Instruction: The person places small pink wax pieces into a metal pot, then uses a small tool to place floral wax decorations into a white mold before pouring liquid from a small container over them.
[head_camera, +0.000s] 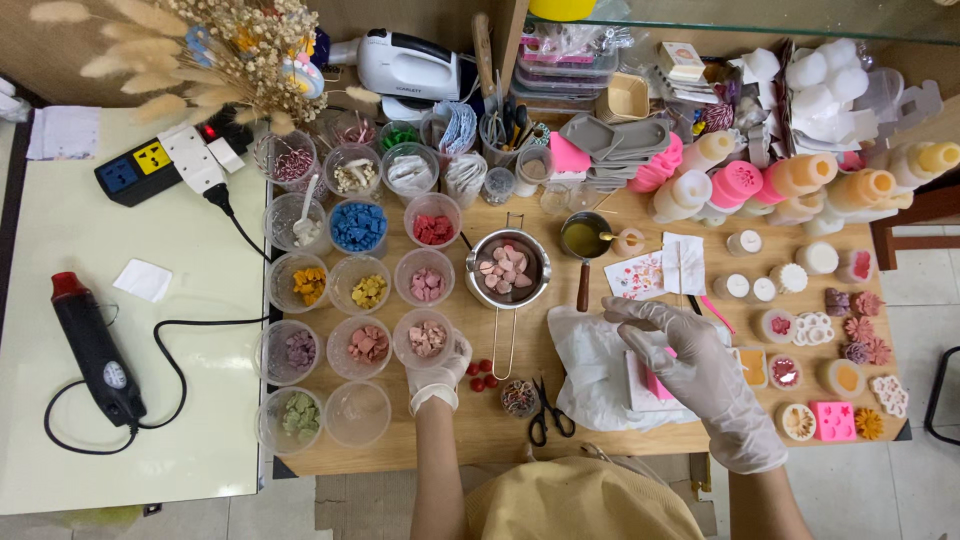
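left gloved hand (437, 372) curled around the clear cup of pink wax chunks (427, 338) near the tabletop's front edge, right gloved hand (690, 365) hovering fingers loosely bent over the white bag (590, 370)

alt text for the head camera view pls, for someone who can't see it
Seen from above, a person's gloved left hand reaches into a clear cup of pink wax chunks while the gloved right hand hovers over a white bag. A wooden table is crowded with cups of coloured wax, a metal pot, scissors and small candles.
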